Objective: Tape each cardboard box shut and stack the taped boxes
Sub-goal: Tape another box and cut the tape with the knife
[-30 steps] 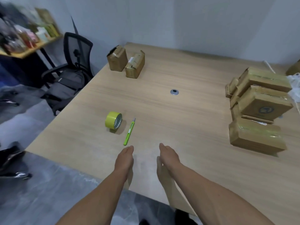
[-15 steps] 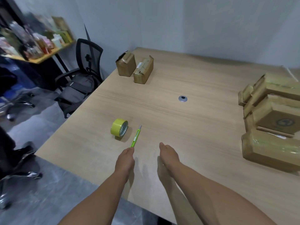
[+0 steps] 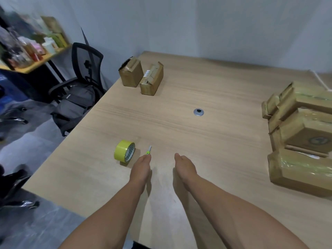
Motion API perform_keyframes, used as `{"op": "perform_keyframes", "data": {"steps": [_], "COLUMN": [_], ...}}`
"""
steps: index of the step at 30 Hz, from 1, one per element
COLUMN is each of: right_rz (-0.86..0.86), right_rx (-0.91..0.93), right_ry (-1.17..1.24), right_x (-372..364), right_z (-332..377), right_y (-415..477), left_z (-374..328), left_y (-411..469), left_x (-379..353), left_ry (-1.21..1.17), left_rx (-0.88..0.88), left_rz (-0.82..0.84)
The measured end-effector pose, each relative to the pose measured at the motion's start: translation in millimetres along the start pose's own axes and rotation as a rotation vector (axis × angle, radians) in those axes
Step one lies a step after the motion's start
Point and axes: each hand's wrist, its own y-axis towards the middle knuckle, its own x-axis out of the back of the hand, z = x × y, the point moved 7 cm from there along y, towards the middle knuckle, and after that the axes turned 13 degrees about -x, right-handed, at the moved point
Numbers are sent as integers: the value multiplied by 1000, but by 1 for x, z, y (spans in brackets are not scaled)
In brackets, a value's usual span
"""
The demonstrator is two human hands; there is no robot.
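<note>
Two small cardboard boxes [image 3: 132,73] [image 3: 151,79] stand side by side at the far left of the wooden table [image 3: 206,83]. A pile of several boxes wrapped in shiny tape [image 3: 301,139] sits at the right edge. A yellow-green tape roll [image 3: 124,153] stands on its edge near the front. Just right of it lies a green utility knife [image 3: 149,150], with only its far tip showing. My left hand [image 3: 141,169] lies over the rest of the knife, fingers straight. My right hand [image 3: 185,168] rests on the table beside it, holding nothing.
A round metal cable grommet [image 3: 198,111] sits mid-table. Left of the table stands a black office chair [image 3: 84,72] with a grey backpack [image 3: 75,103] on it. Behind it is a shelf of bottles and packages [image 3: 30,49]. Grey walls close the far side.
My left hand has slid forward and now covers most of the green knife. My right hand has hardly moved. The view has swung left, pushing the box pile toward the right edge.
</note>
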Motion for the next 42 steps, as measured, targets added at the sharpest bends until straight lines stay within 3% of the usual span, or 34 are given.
{"op": "perform_keyframes", "data": {"steps": [10, 17, 42], "right_rz": [-73, -116, -112], "right_rx": [-70, -104, -129], "right_ry": [53, 130, 318], "right_x": [-18, -41, -79], "right_z": [55, 107, 246], "right_y": [38, 63, 199], "left_z": [-41, -74, -105], "left_y": [87, 159, 382], "left_x": [-5, 10, 28], "left_ry": [-36, 67, -139], "left_rx": [-65, -145, -98], "left_rz": [123, 188, 121]}}
